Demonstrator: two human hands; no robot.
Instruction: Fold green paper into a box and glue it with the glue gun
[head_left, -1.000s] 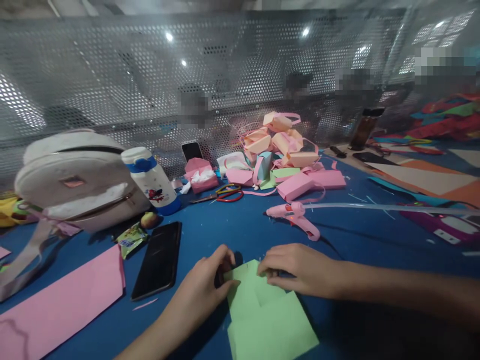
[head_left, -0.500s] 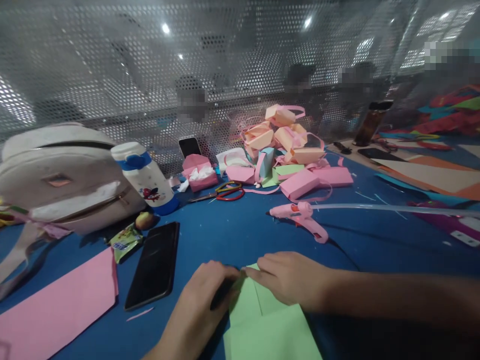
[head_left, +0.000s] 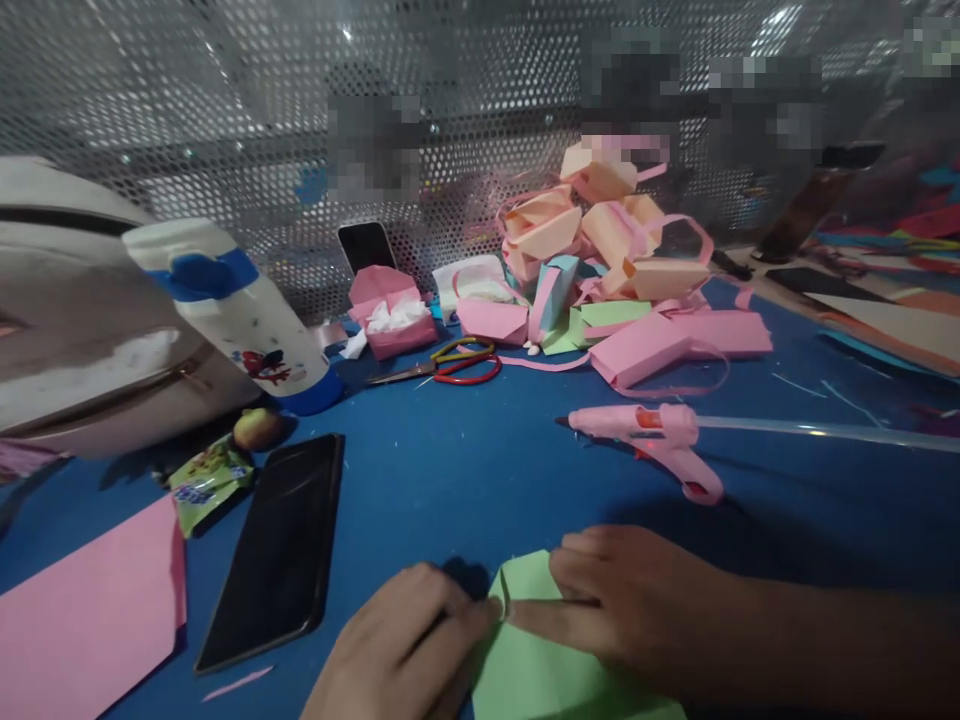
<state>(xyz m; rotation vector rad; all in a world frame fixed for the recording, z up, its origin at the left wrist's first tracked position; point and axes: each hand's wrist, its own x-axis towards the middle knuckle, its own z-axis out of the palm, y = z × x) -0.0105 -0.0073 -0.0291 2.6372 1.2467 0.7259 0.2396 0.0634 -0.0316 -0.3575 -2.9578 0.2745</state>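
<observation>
Paper (head_left: 525, 680), pale green and folded, lies on the blue table (head_left: 450, 480) toward its near edge, between the two hands, its nearest part cut off from view. The left hand (head_left: 412, 640) comes in from the near side, its fingertips drawn together in a pinch on the paper's left margin, just where a narrow fold stands up. The right hand (head_left: 626, 610) lies over the paper's right part, one digit stretched out so its tip touches beside that fold, the other fingers bent; whether they grip anything underneath cannot be told. Beyond the right hand a pink glue gun (head_left: 645, 430) rests on its side, nozzle to the left, a clear glue stick (head_left: 825, 432) running out of its back toward the table's right edge. Toward the left edge lie a large dark phone (head_left: 277, 550), a pink sheet (head_left: 90, 610) reaching into the near left corner, a green snack packet (head_left: 211, 483) and a small round fruit (head_left: 257, 429). Behind these a white and blue bottle (head_left: 240, 330) stands beside a pale bag (head_left: 82, 330). Scissors (head_left: 465, 365) with red and yellow handles lie farther back, blades to the left. Along the far edge, before a perforated metal panel (head_left: 465, 100), are a smaller phone (head_left: 365, 247) propped upright, a pink paper box (head_left: 394, 340) holding white tissue, and a heap of folded paper pieces (head_left: 544, 225) in peach, pink, blue and green.
</observation>
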